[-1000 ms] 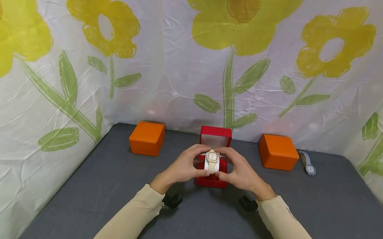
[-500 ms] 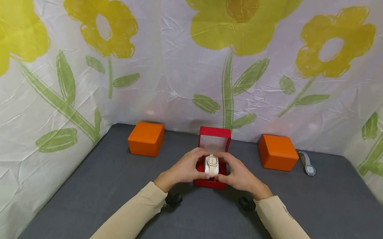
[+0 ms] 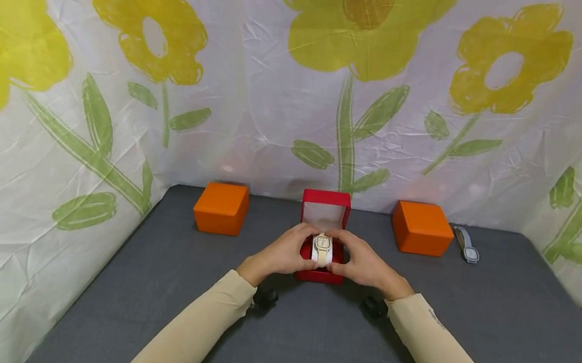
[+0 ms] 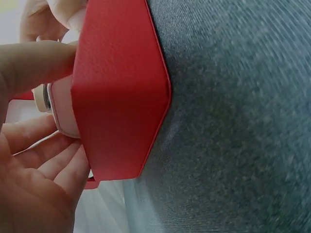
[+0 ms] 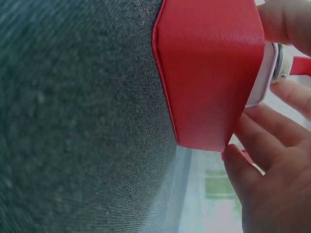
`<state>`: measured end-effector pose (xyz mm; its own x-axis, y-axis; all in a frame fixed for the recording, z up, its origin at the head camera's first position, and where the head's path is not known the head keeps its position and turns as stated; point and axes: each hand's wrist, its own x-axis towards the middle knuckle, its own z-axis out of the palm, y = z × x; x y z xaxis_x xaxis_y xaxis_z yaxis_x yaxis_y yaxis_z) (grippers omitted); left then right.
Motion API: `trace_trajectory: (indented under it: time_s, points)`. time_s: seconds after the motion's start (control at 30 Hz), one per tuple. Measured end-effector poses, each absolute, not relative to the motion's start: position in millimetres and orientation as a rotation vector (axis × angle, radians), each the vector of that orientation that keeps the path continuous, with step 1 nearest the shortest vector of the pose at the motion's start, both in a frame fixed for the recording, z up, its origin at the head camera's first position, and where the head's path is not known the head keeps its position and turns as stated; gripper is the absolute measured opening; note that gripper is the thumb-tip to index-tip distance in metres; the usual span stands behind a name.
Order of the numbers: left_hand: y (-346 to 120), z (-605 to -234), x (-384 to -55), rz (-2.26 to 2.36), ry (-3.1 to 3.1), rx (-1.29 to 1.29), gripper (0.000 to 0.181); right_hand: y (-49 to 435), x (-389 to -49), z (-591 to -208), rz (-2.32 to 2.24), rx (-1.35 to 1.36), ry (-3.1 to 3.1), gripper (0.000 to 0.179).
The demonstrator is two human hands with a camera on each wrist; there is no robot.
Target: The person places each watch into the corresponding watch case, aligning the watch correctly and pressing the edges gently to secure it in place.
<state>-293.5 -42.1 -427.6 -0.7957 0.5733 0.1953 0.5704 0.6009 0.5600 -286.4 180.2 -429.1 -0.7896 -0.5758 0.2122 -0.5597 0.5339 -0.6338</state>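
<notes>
The watch sits on a white cushion at the mouth of the open red box, near the middle of the table. Its long axis runs near to far, with the strap coming down over the cushion's near side and the dial turned up and toward the person. The case is a rounded square with a shiny rim around a pale dial; the strap is cream. Both wrist views show the cushion standing partly above the box's edge, its sides smooth and whitish.

The left hand and the right hand hold the cushion from either side, thumbs at the near side and curved fingers reaching around toward the far side. The gap between thumb and fingers is filled by the cushion on each hand. The red box's lid stands up at the far side, pale inside.

An orange box lies far left and a second orange box far right, both closed. Just right of that one lies a grey watch. Behind hangs a white cloth with yellow flowers.
</notes>
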Motion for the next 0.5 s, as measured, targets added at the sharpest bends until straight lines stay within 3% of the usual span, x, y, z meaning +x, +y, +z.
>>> trace_trajectory:
  time_s: [0.5]
  points:
    - [-41.5,-427.5,-293.5,0.944,2.799,0.964,0.052,179.5,-284.2,-427.8,-1.093,-0.948,2.761,0.052]
